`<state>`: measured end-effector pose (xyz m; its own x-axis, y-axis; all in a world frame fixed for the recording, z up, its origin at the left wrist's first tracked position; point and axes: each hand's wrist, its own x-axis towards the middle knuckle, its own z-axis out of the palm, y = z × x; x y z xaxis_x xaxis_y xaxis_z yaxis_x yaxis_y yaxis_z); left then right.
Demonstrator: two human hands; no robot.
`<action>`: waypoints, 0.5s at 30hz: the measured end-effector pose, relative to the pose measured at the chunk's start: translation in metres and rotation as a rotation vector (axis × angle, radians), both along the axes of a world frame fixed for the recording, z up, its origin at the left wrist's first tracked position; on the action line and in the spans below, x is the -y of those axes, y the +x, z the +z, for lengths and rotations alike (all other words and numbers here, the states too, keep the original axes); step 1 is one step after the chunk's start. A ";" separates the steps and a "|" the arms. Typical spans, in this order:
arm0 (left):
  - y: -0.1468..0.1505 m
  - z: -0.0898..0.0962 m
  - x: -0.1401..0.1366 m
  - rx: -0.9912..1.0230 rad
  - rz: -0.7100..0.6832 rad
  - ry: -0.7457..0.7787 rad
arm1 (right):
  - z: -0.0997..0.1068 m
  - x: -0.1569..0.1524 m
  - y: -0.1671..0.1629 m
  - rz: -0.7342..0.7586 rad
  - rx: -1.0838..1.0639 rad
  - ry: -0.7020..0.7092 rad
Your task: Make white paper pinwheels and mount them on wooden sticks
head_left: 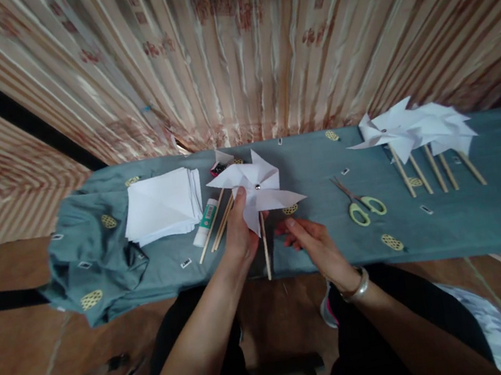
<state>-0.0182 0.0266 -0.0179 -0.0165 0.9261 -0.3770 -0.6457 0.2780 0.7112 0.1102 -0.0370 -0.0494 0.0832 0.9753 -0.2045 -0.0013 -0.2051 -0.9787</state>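
Note:
My left hand (pixel 240 231) grips a white paper pinwheel (pixel 266 180) over the middle of the table, thumb on one paper blade. A silvery pin head shows at the pinwheel's centre, and its wooden stick (pixel 266 252) points down toward me. To the right of the stick, my right hand (pixel 309 238) hovers with its fingers loosely curled and apart, holding nothing I can see. Left of my left hand lie several loose wooden sticks (pixel 224 222) and a green-and-white glue stick (pixel 206 222). Green-handled scissors (pixel 359 202) rest partly open on the cloth at right.
A stack of white paper (pixel 163 205) is at the table's left. Several pinwheels on sticks (pixel 418 129) lie overlapped at the right. Behind the pinwheel I hold sits a small container (pixel 218 167), partly hidden. A patterned curtain (pixel 247 53) hangs along the grey-green tablecloth's (pixel 309 165) far edge.

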 end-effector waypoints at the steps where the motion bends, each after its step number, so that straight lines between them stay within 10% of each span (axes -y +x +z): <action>1: 0.001 0.000 -0.001 0.000 0.000 0.009 | -0.001 0.002 -0.004 0.029 0.013 0.002; 15: 0.006 0.005 0.000 0.107 0.004 0.053 | -0.010 0.008 -0.021 0.078 -0.042 -0.052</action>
